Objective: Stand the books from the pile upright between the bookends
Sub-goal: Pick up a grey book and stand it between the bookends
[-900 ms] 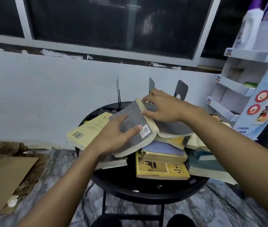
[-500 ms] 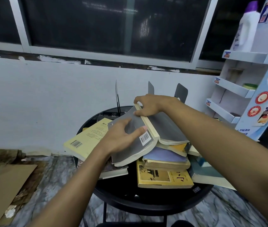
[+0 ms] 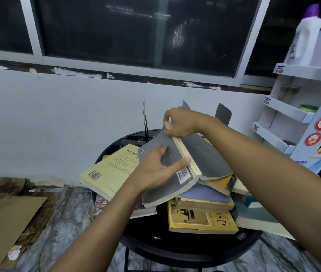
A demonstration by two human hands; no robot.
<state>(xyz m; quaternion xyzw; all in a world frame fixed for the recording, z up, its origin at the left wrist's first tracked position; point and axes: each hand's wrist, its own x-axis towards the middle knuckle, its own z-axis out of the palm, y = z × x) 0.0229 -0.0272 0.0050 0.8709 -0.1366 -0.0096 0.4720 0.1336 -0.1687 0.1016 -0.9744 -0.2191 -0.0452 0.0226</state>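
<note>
A grey paperback (image 3: pixel 210 160) lies spine-up on top of the book pile, its covers splayed to both sides. My left hand (image 3: pixel 155 171) holds its left cover, thumb across the barcode side. My right hand (image 3: pixel 181 124) grips the far end of the cream spine. Below it lie a lilac book (image 3: pixel 206 193), a yellow illustrated book (image 3: pixel 198 220) and a pale yellow book (image 3: pixel 110 173) at the left. Grey metal bookends (image 3: pixel 223 114) stand at the back of the round black table (image 3: pixel 175 252), with a thin one (image 3: pixel 144 112) at the left.
A white wall and dark window are behind the table. A cardboard display shelf (image 3: pixel 285 112) with a white bottle (image 3: pixel 304 38) stands at the right. Flat cardboard (image 3: pixel 4 220) lies on the marble floor at the left. More books (image 3: pixel 253 216) overhang the table's right edge.
My right hand slid from lying over the book's right cover to its far spine end and now grips it. The book's far end has risen. My left hand stays on the left cover.
</note>
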